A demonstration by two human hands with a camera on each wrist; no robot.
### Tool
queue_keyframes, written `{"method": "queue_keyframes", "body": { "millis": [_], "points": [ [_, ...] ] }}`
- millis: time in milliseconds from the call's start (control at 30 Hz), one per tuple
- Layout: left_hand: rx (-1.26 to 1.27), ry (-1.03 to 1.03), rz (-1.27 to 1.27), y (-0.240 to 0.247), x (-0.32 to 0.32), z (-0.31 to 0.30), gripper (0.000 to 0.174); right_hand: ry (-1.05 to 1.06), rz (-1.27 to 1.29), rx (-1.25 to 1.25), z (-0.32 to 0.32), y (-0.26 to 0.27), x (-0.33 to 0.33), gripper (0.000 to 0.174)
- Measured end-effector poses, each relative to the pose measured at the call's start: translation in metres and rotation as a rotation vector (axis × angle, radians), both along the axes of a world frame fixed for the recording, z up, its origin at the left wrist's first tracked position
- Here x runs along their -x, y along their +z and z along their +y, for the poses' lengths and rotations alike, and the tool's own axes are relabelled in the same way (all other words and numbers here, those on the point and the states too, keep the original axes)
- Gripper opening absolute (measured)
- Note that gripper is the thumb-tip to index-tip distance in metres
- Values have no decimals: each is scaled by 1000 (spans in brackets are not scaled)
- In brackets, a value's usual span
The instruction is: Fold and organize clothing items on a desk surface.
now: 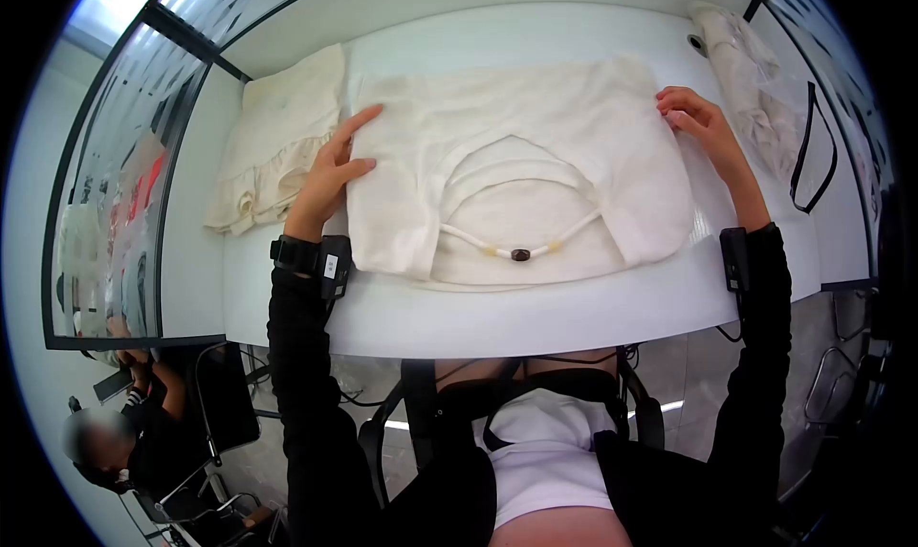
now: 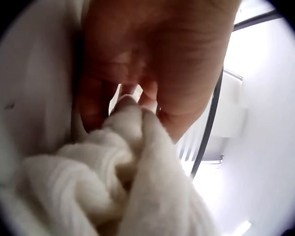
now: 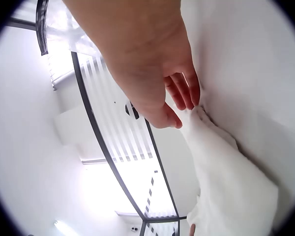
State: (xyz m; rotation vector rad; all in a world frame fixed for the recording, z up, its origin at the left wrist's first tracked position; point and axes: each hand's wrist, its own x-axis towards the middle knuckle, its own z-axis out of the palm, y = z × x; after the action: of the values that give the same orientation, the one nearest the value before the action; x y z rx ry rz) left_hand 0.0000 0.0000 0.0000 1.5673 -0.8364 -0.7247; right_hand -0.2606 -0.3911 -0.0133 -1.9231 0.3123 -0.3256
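A cream knit top point(image 1: 535, 98) lies folded flat on the white table, its round neckline toward the person. Across the neck opening runs a cord with a dark brown bead point(image 1: 520, 254). At the garment's left edge my left hand point(image 1: 330, 179) rests with thumb and index finger spread apart over the fabric; in the left wrist view, bunched knit folds point(image 2: 123, 172) lie close below the palm. My right hand point(image 1: 706, 131) is at the upper right edge. Its fingertips point(image 3: 191, 104) touch the garment's edge in the right wrist view, the thumb held a little apart.
Another cream garment with a ruffled hem point(image 1: 287, 126) lies at the left of the table point(image 1: 574, 313). Toward the right wall is a bundled cream cloth in clear plastic point(image 1: 755, 88), with a black strap loop point(image 1: 813, 155) nearby. Another person point(image 1: 143, 451) sits at lower left.
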Motion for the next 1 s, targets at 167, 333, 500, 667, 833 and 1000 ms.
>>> {"method": "queue_keyframes", "body": {
  "millis": [167, 333, 500, 667, 833, 1000],
  "points": [
    [142, 58, 98, 4, 2, 0, 65, 79, 63, 32, 2, 3, 0, 14],
    [146, 102, 64, 17, 12, -1, 67, 182, 125, -53, 17, 11, 2, 23],
    [153, 117, 71, 25, 17, -7, 68, 224, 98, -77, 30, 14, 1, 33],
    [201, 51, 135, 28, 18, -11, 67, 263, 110, -104, 26, 11, 2, 35],
    [198, 45, 56, 42, 30, -31, 66, 319, 89, -136, 24, 10, 1, 32],
    [65, 22, 42, 60, 52, -65, 65, 306, 101, -129, 25, 12, 3, 35]
  ]
}}
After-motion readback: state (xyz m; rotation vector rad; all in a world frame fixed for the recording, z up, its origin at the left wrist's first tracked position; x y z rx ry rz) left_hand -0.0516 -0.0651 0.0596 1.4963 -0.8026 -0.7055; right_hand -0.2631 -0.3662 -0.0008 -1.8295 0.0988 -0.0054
